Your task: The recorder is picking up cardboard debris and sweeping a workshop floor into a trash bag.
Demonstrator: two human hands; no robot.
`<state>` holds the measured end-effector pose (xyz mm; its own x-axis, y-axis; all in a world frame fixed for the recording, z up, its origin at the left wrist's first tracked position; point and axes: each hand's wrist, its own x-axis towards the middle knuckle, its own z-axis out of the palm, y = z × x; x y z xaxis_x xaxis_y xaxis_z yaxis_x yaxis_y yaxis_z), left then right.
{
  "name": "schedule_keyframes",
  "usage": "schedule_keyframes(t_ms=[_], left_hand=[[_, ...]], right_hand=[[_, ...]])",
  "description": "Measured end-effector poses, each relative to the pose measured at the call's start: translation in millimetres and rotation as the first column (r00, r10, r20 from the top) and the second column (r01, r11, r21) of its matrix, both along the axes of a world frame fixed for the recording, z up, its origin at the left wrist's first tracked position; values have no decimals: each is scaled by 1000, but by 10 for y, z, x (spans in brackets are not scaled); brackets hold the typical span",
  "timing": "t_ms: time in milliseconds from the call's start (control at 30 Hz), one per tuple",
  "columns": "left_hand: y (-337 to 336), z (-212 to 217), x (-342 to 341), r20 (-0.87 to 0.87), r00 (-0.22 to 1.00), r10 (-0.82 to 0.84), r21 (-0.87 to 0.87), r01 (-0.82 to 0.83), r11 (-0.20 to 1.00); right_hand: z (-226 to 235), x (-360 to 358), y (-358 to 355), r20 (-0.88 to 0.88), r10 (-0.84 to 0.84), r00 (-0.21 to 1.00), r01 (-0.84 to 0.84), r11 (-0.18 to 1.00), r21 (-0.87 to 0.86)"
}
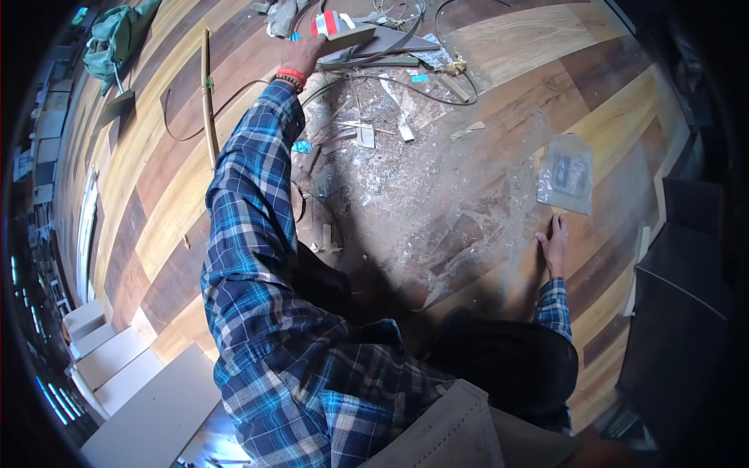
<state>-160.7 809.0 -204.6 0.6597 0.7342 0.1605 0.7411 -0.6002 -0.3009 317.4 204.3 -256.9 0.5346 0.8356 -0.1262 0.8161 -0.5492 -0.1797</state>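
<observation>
At the far end of the floor, my left hand (pixel 300 54), with red bands at the wrist, is closed on one end of a short flat wooden strip (pixel 351 38). The strip lies over a pile of scraps, beside a red and white packet (pixel 328 23). To the right, my right hand (pixel 553 243) rests low near the floor, thumb and fingers apart, holding nothing. Just beyond its fingertips is a clear plastic bag (pixel 566 175) with something grey inside, hard to make out.
Sawdust and scraps (pixel 390 179) cover the middle of the patterned wooden floor. A thin black strip (pixel 390 80) curves across them. A long wooden stick (pixel 208 101) and a green sack (pixel 117 43) lie left. Dark panels (pixel 679 288) stand right; a pale board (pixel 156 413) is at lower left.
</observation>
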Motion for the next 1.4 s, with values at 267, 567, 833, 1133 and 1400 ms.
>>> schedule_keyframes(t_ms=[267,567,833,1133,1400], left_hand=[[-1094,130,-50,0,934,-358,-207,350,914],[-1563,485,-656,-38,924,-380,-607,280,743],[-1482,164,-1296,644,641,418,-703,279,654],[-2530,457,-1810,282,0,959,-854,456,251],[-3371,842,-2674,309,-209,928,-882,302,362]], right_hand=[[-89,-3,-133,-14,-34,999,34,999,2],[-156,55,-164,-14,5,1000,-5,1000,-3],[429,623,1007,-208,380,901,-395,918,-38],[915,-1022,3838,28,875,484,-858,468,209],[-78,-1251,4748,22,594,804,-567,754,331]])
